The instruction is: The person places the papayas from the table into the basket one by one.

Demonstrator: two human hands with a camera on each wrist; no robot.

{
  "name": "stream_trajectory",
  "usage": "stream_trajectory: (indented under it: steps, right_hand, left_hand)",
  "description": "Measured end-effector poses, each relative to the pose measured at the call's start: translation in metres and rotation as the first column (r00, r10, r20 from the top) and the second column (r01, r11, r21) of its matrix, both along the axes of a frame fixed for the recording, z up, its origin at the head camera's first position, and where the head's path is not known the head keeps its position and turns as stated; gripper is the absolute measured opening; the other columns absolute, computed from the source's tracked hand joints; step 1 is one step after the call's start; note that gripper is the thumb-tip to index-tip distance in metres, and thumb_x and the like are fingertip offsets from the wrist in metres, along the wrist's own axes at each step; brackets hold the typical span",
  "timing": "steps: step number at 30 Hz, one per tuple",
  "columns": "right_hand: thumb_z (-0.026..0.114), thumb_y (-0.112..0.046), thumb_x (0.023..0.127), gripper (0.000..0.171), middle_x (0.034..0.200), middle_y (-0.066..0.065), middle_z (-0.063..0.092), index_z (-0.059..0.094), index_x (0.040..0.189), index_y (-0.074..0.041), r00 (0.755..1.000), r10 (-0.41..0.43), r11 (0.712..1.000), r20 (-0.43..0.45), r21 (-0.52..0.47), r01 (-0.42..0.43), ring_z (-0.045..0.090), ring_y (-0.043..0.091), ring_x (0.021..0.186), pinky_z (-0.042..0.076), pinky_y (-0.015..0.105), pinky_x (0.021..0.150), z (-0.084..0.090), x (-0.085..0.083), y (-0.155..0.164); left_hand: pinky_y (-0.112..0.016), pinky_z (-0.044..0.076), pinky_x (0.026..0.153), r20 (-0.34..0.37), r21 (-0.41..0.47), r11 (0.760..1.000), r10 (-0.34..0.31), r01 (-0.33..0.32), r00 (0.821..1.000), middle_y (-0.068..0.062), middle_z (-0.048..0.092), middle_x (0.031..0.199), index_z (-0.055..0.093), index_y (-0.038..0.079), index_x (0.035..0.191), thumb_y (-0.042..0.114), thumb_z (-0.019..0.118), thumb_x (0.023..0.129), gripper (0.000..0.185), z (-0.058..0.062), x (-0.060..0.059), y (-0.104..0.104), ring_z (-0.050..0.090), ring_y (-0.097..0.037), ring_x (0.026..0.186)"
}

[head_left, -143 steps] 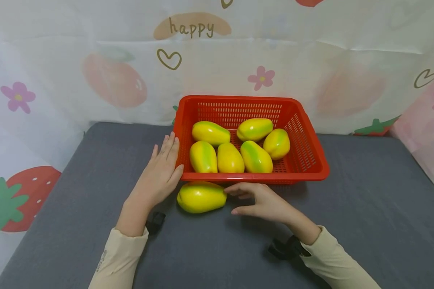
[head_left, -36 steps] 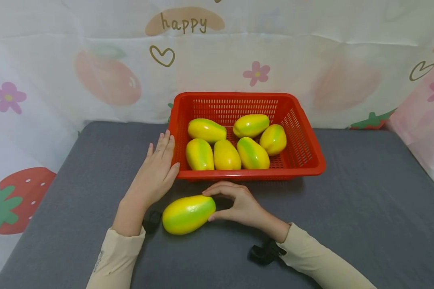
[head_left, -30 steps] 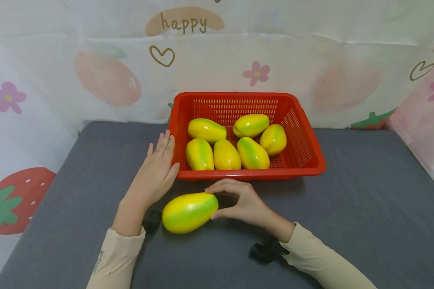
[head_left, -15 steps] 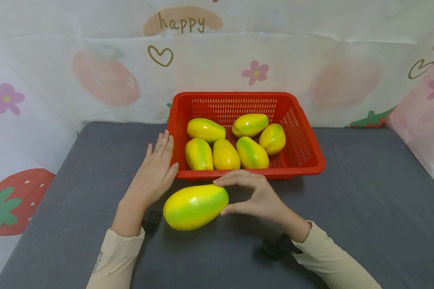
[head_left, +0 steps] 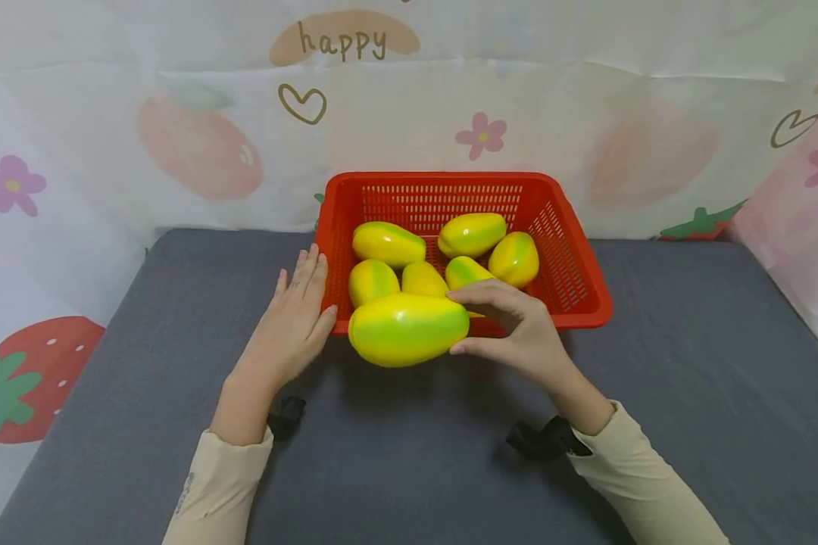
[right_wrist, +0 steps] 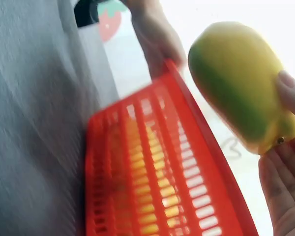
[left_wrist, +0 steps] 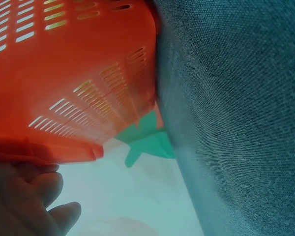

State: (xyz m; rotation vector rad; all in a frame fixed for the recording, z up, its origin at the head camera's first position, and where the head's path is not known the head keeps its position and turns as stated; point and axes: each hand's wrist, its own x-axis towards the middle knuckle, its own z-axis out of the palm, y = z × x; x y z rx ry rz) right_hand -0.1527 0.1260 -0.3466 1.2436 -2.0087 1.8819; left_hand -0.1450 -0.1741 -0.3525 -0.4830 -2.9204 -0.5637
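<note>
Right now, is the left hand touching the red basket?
Touching. The head view shows the left hand flat against the red basket at its left wall, and the left wrist view shows fingers under the rim.

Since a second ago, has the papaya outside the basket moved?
Yes. The papaya in the right hand has risen off the gray mat toward the red basket.

Left hand (head_left: 291, 327) flat, fingers straight and together, pointing away from me, palm down, thumb angled inward. Right hand (head_left: 518, 333) raised, fingers (head_left: 480, 294) arched over top, thumb below, pinching. Both forearms angled inward, cream sleeves to wrists, black strap under each wrist.
</note>
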Motion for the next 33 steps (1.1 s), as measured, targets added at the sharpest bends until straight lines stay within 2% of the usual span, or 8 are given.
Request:
stream_trajectory:
  steps: [8,14,24,33]
  right_hand:
    - [0.077,0.013,0.069,0.049,0.113,0.018,0.062,0.064,0.116,0.007,0.986,-0.158,0.987,0.051,-0.008,0.158,0.058,0.025,0.106,0.050,0.031,0.090,0.006,-0.009,0.017]
    - [0.075,0.017,0.068,0.049,0.112,0.017,0.062,0.065,0.114,0.004,0.968,-0.241,0.970,0.072,0.018,0.241,0.061,0.022,0.100,0.051,0.030,0.087,0.007,-0.015,0.027]
    - [0.074,0.016,0.072,0.042,0.111,0.015,0.062,0.066,0.112,0.006,0.964,-0.249,0.968,0.093,0.006,0.249,0.062,0.020,0.099,0.051,0.026,0.087,0.007,-0.022,0.039]
    - [0.074,0.009,0.075,0.040,0.112,0.008,0.062,0.065,0.114,0.005,0.943,-0.297,0.954,0.153,0.085,0.287,0.063,0.017,0.100,0.052,0.025,0.085,0.007,-0.026,0.045]
  left_hand:
    - [-0.050,0.003,0.115,-0.007,0.012,1.000,0.000,0.000,1.000,-0.016,0.005,0.158,0.013,-0.004,0.150,0.024,0.045,0.096,0.069,0.000,-0.001,0.001,0.001,-0.028,0.145]
    - [-0.051,0.004,0.115,-0.001,-0.002,1.000,0.010,-0.010,1.000,-0.015,0.004,0.158,0.012,-0.004,0.150,0.025,0.045,0.096,0.070,0.000,-0.001,0.002,0.001,-0.028,0.145]
    - [-0.050,0.005,0.115,0.005,-0.004,1.000,0.011,-0.011,1.000,-0.015,0.003,0.159,0.012,-0.004,0.151,0.024,0.043,0.096,0.069,0.000,-0.001,0.002,0.000,-0.027,0.145]
    - [-0.051,0.005,0.114,0.012,0.000,1.000,0.013,-0.013,1.000,-0.015,0.003,0.159,0.011,-0.004,0.151,0.023,0.043,0.096,0.068,0.000,-0.001,0.001,0.001,-0.028,0.145]
